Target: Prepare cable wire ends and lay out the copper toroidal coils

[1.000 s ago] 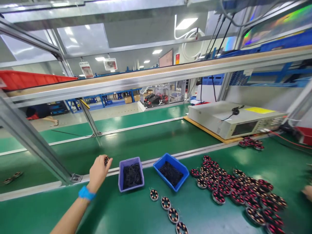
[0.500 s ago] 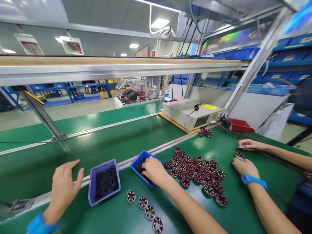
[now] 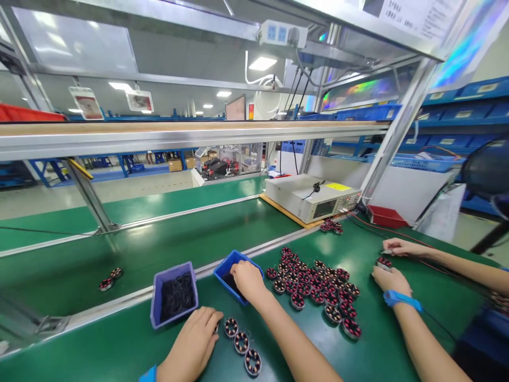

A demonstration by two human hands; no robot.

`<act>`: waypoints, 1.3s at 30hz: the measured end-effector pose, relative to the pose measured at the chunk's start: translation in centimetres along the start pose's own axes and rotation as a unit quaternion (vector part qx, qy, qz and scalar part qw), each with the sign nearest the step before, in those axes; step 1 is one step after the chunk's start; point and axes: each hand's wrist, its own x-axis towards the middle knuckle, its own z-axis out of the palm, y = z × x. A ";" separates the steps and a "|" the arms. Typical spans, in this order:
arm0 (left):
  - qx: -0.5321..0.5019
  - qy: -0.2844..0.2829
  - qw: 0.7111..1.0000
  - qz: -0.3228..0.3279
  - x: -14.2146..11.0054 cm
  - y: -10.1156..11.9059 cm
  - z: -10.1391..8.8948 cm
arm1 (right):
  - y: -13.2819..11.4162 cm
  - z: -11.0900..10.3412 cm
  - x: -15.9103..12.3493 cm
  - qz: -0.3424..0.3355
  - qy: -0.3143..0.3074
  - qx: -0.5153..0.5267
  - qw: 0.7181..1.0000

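At the near edge of the green worktop (image 3: 99, 350), I am pressing my left hand (image 3: 191, 339) down just beside a row of three ring coils (image 3: 241, 343), its fingers (image 3: 209, 321) curled and almost touching the first coil, though I cannot tell whether they are holding anything. My right hand (image 3: 248, 281) is reaching into a blue bin (image 3: 221, 278), its fingers (image 3: 237, 273) dipping out of sight among dark contents, so I cannot tell how wide they are or what they are holding. A purple bin (image 3: 156, 302) of black wire loops (image 3: 177, 296) is sitting between my hands, and a heap of red-and-black coils (image 3: 314, 286) is lying to my right. Further right, a co-worker's hands (image 3: 392, 281) are holding a coil (image 3: 384, 262) between them.
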 end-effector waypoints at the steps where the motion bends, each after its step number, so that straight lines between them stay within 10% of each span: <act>1: -0.007 -0.008 1.000 -0.024 -0.5 0.1 0.2 | 0.0 0.2 0.0 0.006 0.008 0.010 1.000; 7: -0.120 -0.006 0.988 -0.092 -5.4 0.9 -0.9 | 0.6 0.5 -0.7 0.028 0.082 0.100 0.991; 14: -0.189 -0.076 0.976 0.080 -7.1 0.6 -5.1 | 0.7 -0.6 -8.6 -0.025 0.154 0.231 0.960; 17: -0.176 -0.075 0.975 0.112 -6.2 1.0 -4.3 | -0.8 1.0 -13.2 -0.054 0.121 0.298 0.945; 21: -0.137 -0.005 0.990 -0.023 -6.4 2.2 -1.2 | -2.2 5.3 -17.0 -0.042 0.058 0.457 0.886; 27: -0.193 0.021 0.981 -0.023 -8.2 3.4 -0.4 | -1.9 9.3 -18.1 -0.091 0.043 0.410 0.907; 39: -0.175 0.015 0.984 0.006 -8.3 3.1 -0.2 | -3.3 8.1 -17.1 -0.079 0.066 0.409 0.907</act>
